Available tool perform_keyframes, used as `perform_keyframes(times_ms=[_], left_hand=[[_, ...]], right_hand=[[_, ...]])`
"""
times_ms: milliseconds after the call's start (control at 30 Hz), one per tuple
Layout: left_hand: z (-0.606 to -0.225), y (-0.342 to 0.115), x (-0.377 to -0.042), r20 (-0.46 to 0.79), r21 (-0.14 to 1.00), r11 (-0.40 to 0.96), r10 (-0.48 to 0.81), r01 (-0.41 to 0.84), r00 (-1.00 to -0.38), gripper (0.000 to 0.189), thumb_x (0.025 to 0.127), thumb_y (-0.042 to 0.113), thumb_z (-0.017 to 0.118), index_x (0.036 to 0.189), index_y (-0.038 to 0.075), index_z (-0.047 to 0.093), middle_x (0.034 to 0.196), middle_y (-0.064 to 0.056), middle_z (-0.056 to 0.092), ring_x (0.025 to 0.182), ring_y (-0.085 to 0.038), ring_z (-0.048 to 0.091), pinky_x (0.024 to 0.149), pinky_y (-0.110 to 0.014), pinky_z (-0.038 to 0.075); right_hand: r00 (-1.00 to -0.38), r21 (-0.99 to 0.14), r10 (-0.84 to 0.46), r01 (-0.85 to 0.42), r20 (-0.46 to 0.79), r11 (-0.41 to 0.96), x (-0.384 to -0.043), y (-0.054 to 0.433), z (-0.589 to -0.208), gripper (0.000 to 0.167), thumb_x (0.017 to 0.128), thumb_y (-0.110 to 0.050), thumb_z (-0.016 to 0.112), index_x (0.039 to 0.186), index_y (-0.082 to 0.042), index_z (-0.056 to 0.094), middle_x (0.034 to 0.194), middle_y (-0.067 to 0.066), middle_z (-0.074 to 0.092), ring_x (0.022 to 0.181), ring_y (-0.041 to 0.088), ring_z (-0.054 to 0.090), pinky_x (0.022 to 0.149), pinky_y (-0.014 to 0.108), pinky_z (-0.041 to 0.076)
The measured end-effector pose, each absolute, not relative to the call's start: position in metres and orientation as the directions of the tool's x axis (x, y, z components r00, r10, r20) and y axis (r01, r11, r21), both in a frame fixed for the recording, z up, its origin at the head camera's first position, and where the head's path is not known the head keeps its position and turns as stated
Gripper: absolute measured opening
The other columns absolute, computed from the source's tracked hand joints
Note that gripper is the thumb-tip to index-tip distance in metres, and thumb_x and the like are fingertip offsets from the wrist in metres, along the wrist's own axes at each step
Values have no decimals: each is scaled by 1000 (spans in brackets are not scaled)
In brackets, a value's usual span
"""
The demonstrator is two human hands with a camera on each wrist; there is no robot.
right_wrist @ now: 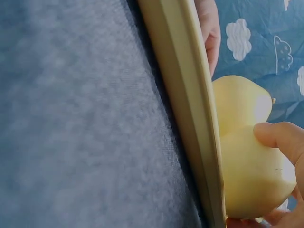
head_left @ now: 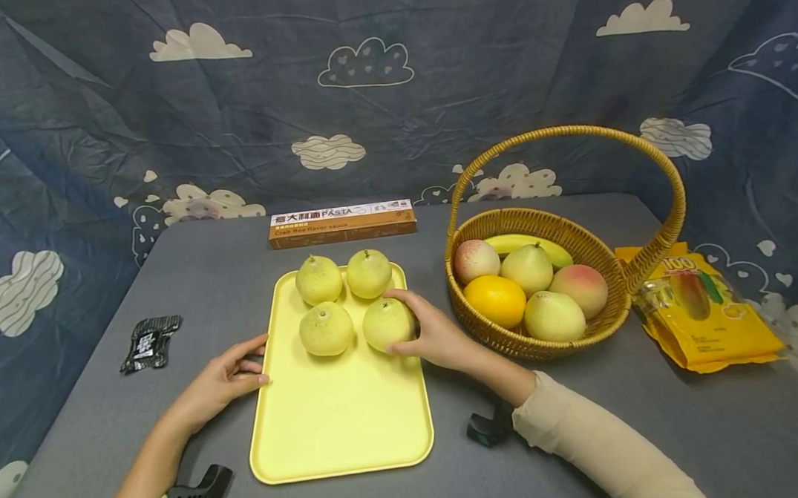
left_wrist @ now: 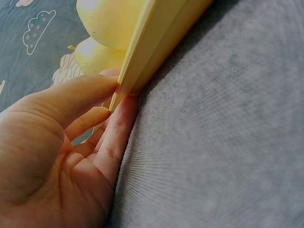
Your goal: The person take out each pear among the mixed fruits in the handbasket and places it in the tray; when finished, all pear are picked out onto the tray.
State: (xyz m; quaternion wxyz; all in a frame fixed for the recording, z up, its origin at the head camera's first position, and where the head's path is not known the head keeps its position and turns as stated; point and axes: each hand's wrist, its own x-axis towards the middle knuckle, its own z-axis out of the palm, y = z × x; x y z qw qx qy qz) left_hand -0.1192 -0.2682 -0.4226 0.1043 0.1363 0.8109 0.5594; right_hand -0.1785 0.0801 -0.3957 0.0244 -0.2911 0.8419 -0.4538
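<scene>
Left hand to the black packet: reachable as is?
Likely yes: the black packet lies on the grey tabletop to the left of the left hand, with nothing visible between them. That hand grips the edge of the yellow tray, so it would have to let go first.

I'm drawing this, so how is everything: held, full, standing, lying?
Tray: flat, loaded with four fruits
Left grip: holding the tray's edge
Right grip: around the tray's near-right fruit
Basket: upright, holding assorted fruit
Pasta box: lying, looks closed
Yellow bag: lying, seal unclear
Black packet: lying, seal unclear
</scene>
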Motion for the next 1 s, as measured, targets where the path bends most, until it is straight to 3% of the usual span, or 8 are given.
perform_keyframes(times_ms=[300,633,833,1000], left_hand=[[-421,-266,-118,-19,934,343,332,102,-943,64,83,10,64,137,-1,32,121,-20,40,91,-11,53,73,-24,46],[-421,-265,-117,-32,933,349,328,90,-944,64,83,10,64,137,-1,32,121,-20,40,92,-12,53,73,-24,46],[-421,-266,-118,-31,933,348,324,89,-945,64,83,10,64,137,0,32,121,-20,40,92,-12,53,73,-24,46],[-421,-266,-119,-40,929,360,317,81,-948,64,83,12,65,138,0,32,122,-19,40,92,-13,53,73,-25,46]], right_hand=[[-841,-772,-483,-470,243,429,-184,68,-399,75,67,-15,80,132,-15,42,121,10,41,108,21,41,93,41,33],[-822,-777,-518,-480,236,407,-177,79,-386,76,73,-24,76,136,-12,35,130,11,38,115,26,40,95,42,33],[-769,-704,-513,-601,382,378,-162,111,-358,61,79,-19,71,130,-6,41,128,7,43,115,22,41,95,38,34],[-729,-613,-439,-682,525,399,-148,144,-337,62,73,-5,74,127,-6,45,126,7,46,115,21,42,97,34,32]])
